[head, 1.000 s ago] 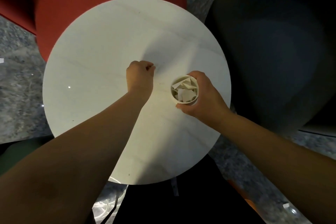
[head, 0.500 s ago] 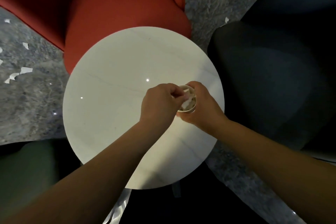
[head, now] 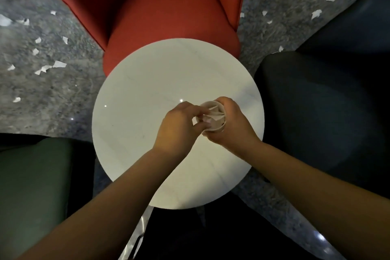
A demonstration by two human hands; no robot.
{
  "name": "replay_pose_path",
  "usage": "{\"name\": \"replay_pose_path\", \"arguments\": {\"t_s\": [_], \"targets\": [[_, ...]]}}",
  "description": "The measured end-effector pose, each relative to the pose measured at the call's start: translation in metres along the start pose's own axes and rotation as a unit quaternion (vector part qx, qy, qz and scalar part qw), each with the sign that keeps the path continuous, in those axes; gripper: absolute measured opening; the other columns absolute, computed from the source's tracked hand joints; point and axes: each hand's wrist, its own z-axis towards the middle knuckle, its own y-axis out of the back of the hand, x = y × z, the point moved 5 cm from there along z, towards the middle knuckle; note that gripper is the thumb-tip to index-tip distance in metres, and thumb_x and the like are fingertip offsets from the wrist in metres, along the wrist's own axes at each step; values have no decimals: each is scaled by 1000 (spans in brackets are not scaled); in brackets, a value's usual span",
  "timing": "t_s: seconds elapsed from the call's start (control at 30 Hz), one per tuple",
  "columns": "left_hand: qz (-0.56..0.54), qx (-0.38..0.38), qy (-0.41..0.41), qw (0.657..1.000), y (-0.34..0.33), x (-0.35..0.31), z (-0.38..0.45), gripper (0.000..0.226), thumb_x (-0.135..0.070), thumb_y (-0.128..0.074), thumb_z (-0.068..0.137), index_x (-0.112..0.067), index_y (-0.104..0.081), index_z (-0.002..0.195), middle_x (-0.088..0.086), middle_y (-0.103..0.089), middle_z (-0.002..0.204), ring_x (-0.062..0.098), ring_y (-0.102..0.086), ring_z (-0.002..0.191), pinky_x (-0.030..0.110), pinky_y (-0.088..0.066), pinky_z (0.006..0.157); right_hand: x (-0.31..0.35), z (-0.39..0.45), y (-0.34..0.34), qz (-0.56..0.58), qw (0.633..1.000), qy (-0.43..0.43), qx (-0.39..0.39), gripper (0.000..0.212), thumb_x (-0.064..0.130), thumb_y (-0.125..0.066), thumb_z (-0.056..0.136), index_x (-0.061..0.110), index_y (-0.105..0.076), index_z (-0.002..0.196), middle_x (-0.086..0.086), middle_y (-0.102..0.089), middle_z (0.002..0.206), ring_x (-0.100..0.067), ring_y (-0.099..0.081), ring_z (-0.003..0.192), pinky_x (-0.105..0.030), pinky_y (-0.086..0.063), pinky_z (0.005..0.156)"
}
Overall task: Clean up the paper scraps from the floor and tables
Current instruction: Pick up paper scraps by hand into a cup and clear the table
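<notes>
1. Paper cup: small, pale, round-rimmed, held over the right part of the table; white folded paper scraps fill it, angular edges showing.
2. Right hand: fingers wrapped around the cup's wall from the right, closed on it.
3. Left hand: fingertips curled in at the cup's mouth, touching the scraps inside; whether it pinches one I cannot tell.
4. Round table: smooth white top with faint grey veining, glossy light spots.
5. Around it: red chair with pleated back, dark chair on the right, green seat on the left.
6. Floor: mottled grey stone; torn floor scraps scattered on the left, more at the upper right.
</notes>
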Motion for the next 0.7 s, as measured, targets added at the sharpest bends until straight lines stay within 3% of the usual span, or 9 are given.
{"name": "replay_pose_path", "arguments": {"t_s": [0.13,0.23,0.33,0.43,0.6,0.7], "targets": [[-8,-109,41,993,40,24,-25,23,-29,-73,86,-26,-70,108,-13,-58,99,-4,-55,68,2,-39,63,23,1,-15,-64,997,38,37,72,34,-87,63,32,-43,120,10,-50,121,-8,-55,106,-23,-53,84],[5,-159,104,982,65,62,-48,26,-30,-65,92,-24,-66,116,-9,-60,109,1,-57,75,4,-40,66,45,5,-28,-114,990,72,45,76,37,-87,62,32,-40,121,10,-46,121,-8,-50,105,-22,-50,83],[39,-130,166,977,76,106,-67,34,-32,-58,96,-20,-60,127,0,-59,125,17,-59,102,26,-48,85,65,7,-45,-139,985,87,44,77,36,-88,61,28,-42,123,7,-47,122,-9,-51,106,-27,-51,85],[120,-72,209,968,88,146,-84,45,-38,-49,99,-20,-48,140,2,-50,140,24,-44,128,36,-38,104,87,6,-67,-158,981,104,46,77,36,-88,60,26,-43,123,6,-49,121,-10,-53,104,-28,-52,84],[182,-13,260,948,131,219,-128,54,-45,-45,99,-22,-35,148,2,-38,151,27,-34,137,41,-35,108,129,-5,-137,-181,973,131,61,77,35,-87,63,25,-42,124,4,-49,122,-11,-52,103,-16,-46,77],[219,3,250,943,165,260,-157,56,-46,-44,99,-22,-34,148,2,-35,154,27,-32,139,42,-33,109,156,-10,-195,-190,970,136,67,77,35,-87,62,23,-42,124,2,-50,121,-13,-52,104,-17,-45,78]]}}
